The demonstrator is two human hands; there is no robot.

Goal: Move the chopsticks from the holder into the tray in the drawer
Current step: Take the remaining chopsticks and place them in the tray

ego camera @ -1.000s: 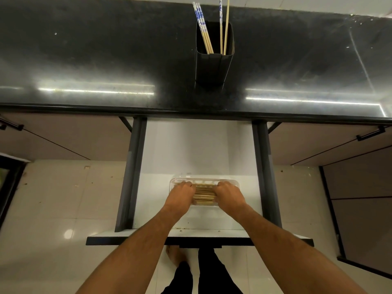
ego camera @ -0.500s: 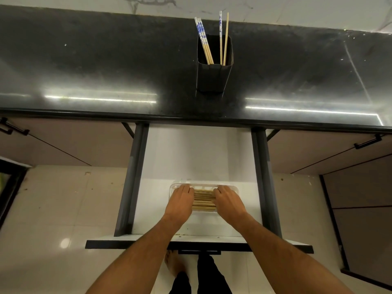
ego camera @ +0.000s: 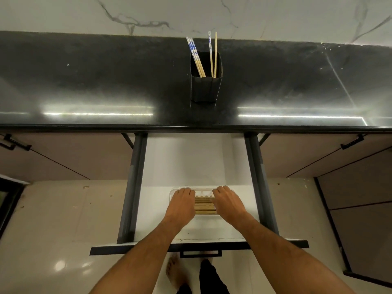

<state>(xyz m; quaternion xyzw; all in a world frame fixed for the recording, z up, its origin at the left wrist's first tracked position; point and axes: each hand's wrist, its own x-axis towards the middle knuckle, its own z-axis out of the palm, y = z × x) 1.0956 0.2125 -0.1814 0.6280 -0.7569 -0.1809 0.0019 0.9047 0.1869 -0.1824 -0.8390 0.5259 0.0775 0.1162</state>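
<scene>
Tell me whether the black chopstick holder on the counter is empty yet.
Not empty. The holder stands upright on the counter with four chopsticks sticking out of its top.

Clear plastic tray on white floor of open drawer, under both hands. Bamboo chopsticks lying side by side crosswise between the hands. Black square holder upright on counter, far beyond the hands, containing four chopsticks leaning.

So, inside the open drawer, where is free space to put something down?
Free: the white drawer floor between tray and counter edge. Crowded: the tray, where left hand and right hand flank the chopsticks.
</scene>
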